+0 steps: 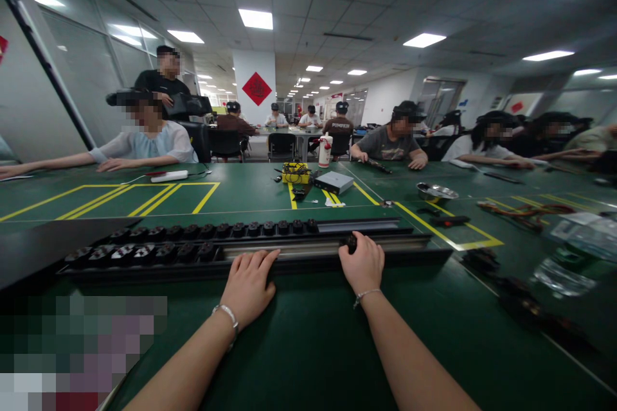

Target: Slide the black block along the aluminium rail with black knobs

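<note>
Two long black power tracks (308, 257) lie side by side across the green table. Rows of round-faced black track sockets (164, 252) fill the left part of each, and silvery channel shows along the rest of the nearer one. My left hand (248, 286) lies over the near edge of that track, fingers stretched out and nothing visible in them. Farther right, my right hand (362, 263) has its fingers closed around a black track socket (348, 243) at the channel. The hand covers part of this socket, so whether it is seated cannot be seen.
Beyond the tracks are a yellow box (295, 172) with black cables, a grey box (333, 182) and a white bottle (325, 150). To the right stand a metal bowl (436, 192), a clear plastic container (573, 253) and dark parts (523, 302). Several people sit around.
</note>
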`<state>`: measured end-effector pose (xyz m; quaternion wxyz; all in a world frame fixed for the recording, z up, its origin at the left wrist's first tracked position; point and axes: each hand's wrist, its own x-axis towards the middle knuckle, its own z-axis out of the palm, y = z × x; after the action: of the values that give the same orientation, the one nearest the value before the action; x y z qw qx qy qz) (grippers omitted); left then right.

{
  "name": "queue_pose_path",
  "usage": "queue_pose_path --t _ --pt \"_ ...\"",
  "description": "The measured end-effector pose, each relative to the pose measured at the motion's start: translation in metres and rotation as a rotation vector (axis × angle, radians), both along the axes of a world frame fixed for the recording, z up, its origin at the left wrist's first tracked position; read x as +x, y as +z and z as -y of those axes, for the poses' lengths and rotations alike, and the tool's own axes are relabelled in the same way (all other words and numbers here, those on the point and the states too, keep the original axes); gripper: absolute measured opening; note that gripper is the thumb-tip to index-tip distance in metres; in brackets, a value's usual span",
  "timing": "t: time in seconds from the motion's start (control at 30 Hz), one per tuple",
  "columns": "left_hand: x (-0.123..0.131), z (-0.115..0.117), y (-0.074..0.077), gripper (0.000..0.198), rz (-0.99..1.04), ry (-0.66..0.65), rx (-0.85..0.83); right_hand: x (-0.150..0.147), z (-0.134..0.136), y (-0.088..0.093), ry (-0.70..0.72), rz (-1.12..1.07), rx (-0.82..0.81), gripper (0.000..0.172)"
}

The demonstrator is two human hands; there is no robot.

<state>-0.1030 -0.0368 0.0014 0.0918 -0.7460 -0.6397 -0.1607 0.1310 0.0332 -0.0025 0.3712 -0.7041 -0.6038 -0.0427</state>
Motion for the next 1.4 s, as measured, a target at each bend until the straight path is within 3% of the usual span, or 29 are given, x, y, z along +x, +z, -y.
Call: queue_pose_path --t 0.63,0.87,1.4 --pt "-0.0015 0.0008 -0.0013 0.059 0.012 -0.015 0.025 0.0034 0.0001 0.0012 -0.051 0.065 -0.057 0.056" --pt "-0.0006 0.0004 -0.0021 0.059 0.014 -0.014 0.028 0.0028 0.0012 0.0047 -0.042 0.065 -0.130 0.055" --pt "0.0001 0.0009 -0.0005 0.059 0.024 -0.010 0.011 0.0039 0.0012 0.0060 -0.039 0.039 -0.097 0.052"
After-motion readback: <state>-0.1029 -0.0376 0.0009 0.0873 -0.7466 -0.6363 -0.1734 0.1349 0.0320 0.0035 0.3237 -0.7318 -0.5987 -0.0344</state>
